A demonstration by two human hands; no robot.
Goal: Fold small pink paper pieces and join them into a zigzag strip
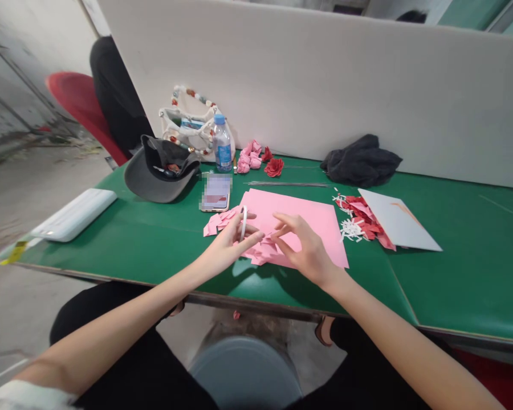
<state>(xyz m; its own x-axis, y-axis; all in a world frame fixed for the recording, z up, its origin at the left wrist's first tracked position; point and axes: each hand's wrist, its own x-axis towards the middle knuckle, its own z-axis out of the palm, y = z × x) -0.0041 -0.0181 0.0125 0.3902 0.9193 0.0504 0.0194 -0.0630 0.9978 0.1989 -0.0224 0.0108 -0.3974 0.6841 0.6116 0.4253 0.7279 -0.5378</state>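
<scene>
Head view: left hand [226,244] grasping narrow white ring-shaped tape roll [243,223]; right hand [308,250] open, empty, over flat pink paper sheet [301,219].

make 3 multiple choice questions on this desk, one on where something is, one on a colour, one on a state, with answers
1. Where does the phone lie in relation to the pink paper?
A. Left of it
B. On top of it
C. Right of it

2. What colour is the tabletop?
A. Red
B. Green
C. White

3. What state is the water bottle in?
A. Lying on its side
B. Held in a hand
C. Standing upright

1. A, the phone lies apart from the sheets, on their left.
2. B, green covers the surface.
3. C, it stands on its base behind the phone.
</scene>
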